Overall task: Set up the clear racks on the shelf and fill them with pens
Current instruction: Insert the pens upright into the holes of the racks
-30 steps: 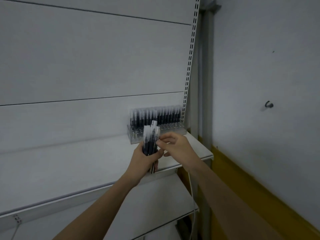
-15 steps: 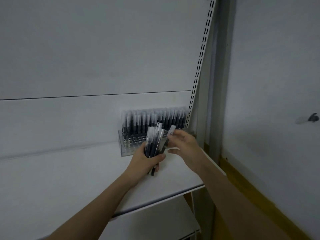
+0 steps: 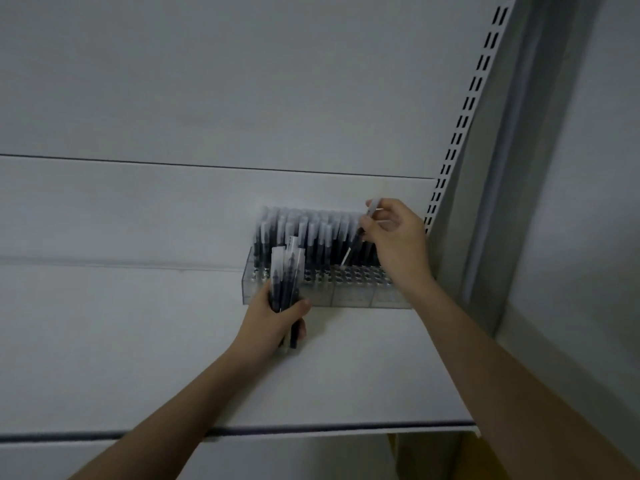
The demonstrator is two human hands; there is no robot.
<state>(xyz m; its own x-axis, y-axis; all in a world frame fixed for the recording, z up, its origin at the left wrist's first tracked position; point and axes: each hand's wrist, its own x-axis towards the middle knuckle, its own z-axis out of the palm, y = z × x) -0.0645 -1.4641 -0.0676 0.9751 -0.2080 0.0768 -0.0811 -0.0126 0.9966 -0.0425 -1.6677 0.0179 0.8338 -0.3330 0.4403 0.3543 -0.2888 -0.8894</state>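
My left hand (image 3: 273, 323) grips the spare pens (image 3: 285, 282) close by the clear rack (image 3: 346, 296) — my right hand (image 3: 394, 237) pinches one pen (image 3: 360, 233), tilted tip-down toward an empty hole.

White shelf (image 3: 138, 358) (clear rack (image 3: 349, 297) atop)

Probably a shop: slotted upright (image 3: 460, 126), white display shelf (image 3: 138, 341).

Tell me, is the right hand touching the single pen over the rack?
Touching. The head view shows the right hand pinching the single pen between its fingertips, tilted above the clear rack.
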